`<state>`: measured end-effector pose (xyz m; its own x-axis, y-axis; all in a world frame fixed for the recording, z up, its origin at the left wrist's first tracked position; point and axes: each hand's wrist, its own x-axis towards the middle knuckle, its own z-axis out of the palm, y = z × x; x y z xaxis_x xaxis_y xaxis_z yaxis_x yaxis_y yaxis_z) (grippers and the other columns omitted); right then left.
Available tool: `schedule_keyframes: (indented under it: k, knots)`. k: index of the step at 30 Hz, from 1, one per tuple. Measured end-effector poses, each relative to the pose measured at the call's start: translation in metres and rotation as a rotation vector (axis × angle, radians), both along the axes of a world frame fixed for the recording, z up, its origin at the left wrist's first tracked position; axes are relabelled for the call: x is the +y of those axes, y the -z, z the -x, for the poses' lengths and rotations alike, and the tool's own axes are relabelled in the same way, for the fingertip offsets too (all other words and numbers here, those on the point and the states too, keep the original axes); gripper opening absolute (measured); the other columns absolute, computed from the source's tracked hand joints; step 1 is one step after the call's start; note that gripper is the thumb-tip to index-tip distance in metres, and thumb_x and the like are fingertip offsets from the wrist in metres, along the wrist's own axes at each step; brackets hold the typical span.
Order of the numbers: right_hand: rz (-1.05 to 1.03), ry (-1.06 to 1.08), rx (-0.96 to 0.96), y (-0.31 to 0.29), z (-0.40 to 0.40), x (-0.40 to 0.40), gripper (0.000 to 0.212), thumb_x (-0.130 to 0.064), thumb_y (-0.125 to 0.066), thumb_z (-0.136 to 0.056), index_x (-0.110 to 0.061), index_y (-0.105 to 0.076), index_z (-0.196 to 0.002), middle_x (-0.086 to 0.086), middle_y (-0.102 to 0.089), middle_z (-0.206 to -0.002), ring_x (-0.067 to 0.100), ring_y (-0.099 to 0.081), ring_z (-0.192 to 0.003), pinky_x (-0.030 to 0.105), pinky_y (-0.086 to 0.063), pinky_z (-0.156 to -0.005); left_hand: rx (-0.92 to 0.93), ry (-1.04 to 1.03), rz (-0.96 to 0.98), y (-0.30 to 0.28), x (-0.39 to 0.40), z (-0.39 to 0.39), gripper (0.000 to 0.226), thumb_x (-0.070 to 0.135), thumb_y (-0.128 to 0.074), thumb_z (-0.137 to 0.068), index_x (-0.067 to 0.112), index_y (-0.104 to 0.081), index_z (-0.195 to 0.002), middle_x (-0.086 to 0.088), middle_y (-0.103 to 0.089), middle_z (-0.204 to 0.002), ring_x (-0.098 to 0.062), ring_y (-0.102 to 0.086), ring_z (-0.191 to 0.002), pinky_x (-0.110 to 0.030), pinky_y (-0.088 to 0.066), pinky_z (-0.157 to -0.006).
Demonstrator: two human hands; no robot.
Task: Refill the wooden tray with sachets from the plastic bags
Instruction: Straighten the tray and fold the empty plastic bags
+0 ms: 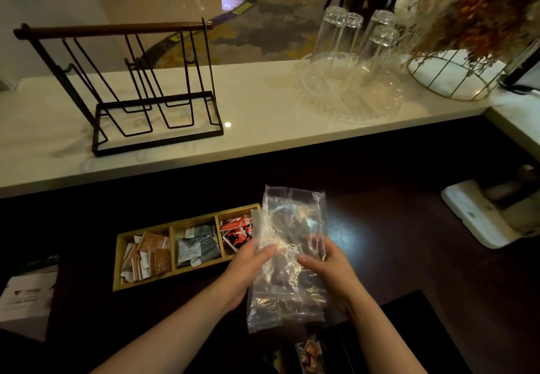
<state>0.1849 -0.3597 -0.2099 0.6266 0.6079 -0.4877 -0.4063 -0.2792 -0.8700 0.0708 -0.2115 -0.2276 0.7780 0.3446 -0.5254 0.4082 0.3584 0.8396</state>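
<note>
Crinkly clear plastic bag (pixel 287 257) pinched by my left hand (pixel 248 265) and right hand (pixel 327 268) could dump sachets beside the wooden tray (pixel 187 245) at lower centre.

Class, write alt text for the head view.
Left hand and right hand hold a crinkled clear plastic bag above a dark counter, beside a three-compartment wooden tray filled with sachets.

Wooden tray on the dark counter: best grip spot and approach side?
Grip the wooden tray by its left short wall, coming from the left. That end is uncovered; the plastic bag held in both hands overlaps its right end, and sachets fill all three compartments.
</note>
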Motion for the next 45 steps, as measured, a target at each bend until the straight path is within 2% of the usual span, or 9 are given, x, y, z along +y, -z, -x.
schedule_keyframes:
  k: [4, 7, 16, 22, 25, 28, 34, 40, 45]
  knots:
    - [0.058, 0.111, -0.268, -0.014, -0.002, 0.015, 0.022, -0.039, -0.069, -0.08, -0.018, -0.064, -0.085, 0.003, -0.06, -0.102, 0.014, -0.061, -0.087, 0.019, -0.049, -0.076, -0.036, 0.021, -0.281, -0.022, 0.016, 0.012, 0.027, 0.025, -0.051, -0.095, 0.022, -0.06, -0.12, 0.002, -0.071, -0.107, -0.012, -0.07, -0.092, -0.032, -0.059, -0.08]
    - [-0.004, 0.226, -0.418, -0.035, -0.012, 0.031, 0.007, -0.021, -0.066, -0.085, -0.025, -0.065, -0.08, 0.006, -0.058, -0.1, 0.007, -0.053, -0.08, 0.006, -0.043, -0.069, -0.043, 0.06, -0.39, -0.031, 0.026, 0.027, 0.021, 0.024, -0.051, -0.095, 0.026, -0.062, -0.113, 0.004, -0.071, -0.104, -0.01, -0.07, -0.091, -0.022, -0.056, -0.074]
    - [-0.138, 0.155, -0.475, -0.067, -0.019, 0.068, 0.014, -0.012, -0.072, -0.08, -0.016, -0.066, -0.067, 0.001, -0.06, -0.078, 0.009, -0.054, -0.07, 0.023, -0.043, -0.068, -0.069, -0.113, -0.318, -0.041, 0.043, 0.057, 0.026, 0.014, -0.054, -0.093, 0.037, -0.064, -0.098, 0.005, -0.073, -0.102, -0.015, -0.068, -0.101, -0.042, -0.049, -0.098]
    - [-0.385, 0.071, -0.029, -0.072, -0.004, 0.088, 0.031, -0.023, -0.064, -0.078, -0.004, -0.06, -0.103, 0.005, -0.07, -0.08, 0.011, -0.063, -0.064, 0.015, -0.052, -0.059, -0.054, -0.226, -0.195, -0.043, 0.05, 0.074, 0.019, 0.02, -0.055, -0.092, 0.028, -0.066, -0.106, -0.004, -0.072, -0.111, -0.024, -0.069, -0.101, -0.052, -0.049, -0.097]
    - [-0.263, -0.101, -0.195, -0.066, 0.007, 0.097, 0.006, -0.014, -0.065, -0.084, -0.009, -0.066, -0.088, 0.001, -0.069, -0.074, 0.01, -0.062, -0.063, 0.021, -0.05, -0.06, -0.059, -0.279, -0.139, -0.045, 0.051, 0.078, 0.017, 0.024, -0.054, -0.091, 0.029, -0.062, -0.105, 0.001, -0.069, -0.11, -0.025, -0.064, -0.106, -0.052, -0.045, -0.101]
    - [-0.198, -0.141, -0.318, -0.059, 0.014, 0.103, 0.013, -0.008, -0.066, -0.084, -0.015, -0.069, -0.074, -0.003, -0.061, -0.066, 0.009, -0.054, -0.063, 0.027, -0.045, -0.062, -0.066, -0.369, -0.064, -0.044, 0.054, 0.084, 0.028, 0.047, -0.056, -0.083, 0.032, -0.062, -0.106, 0.003, -0.064, -0.118, -0.021, -0.054, -0.117, -0.05, -0.037, -0.106]
    - [-0.281, -0.47, -0.188, -0.062, 0.012, 0.098, 0.016, -0.014, -0.069, -0.077, -0.022, -0.069, -0.063, -0.004, -0.06, -0.12, 0.011, -0.057, -0.112, 0.024, -0.045, -0.091, -0.095, -0.527, 0.116, -0.041, 0.067, 0.093, 0.05, 0.051, -0.039, -0.084, 0.023, -0.063, -0.117, -0.006, -0.069, -0.119, -0.024, -0.062, -0.115, -0.046, -0.047, -0.099]
    - [-0.25, -0.535, -0.223, -0.067, 0.026, 0.106, 0.01, -0.012, -0.072, -0.078, -0.015, -0.069, -0.069, -0.008, -0.053, -0.134, 0.007, -0.056, -0.116, 0.019, -0.049, -0.077, -0.097, -0.488, 0.028, -0.049, 0.068, 0.09, 0.036, 0.038, -0.037, -0.098, 0.019, -0.064, -0.111, -0.002, -0.074, -0.106, -0.025, -0.065, -0.107, -0.028, -0.058, -0.066]
    - [-0.272, -0.299, -0.248, -0.053, 0.039, 0.123, 0.017, -0.011, -0.071, -0.08, -0.02, -0.066, -0.067, 0.002, -0.064, -0.098, 0.01, -0.062, -0.086, 0.022, -0.048, -0.076, -0.156, -0.42, 0.025, -0.045, 0.059, 0.093, 0.072, 0.071, -0.065, -0.066, 0.021, -0.063, -0.117, -0.01, -0.068, -0.121, -0.03, -0.061, -0.116, -0.052, -0.043, -0.103]
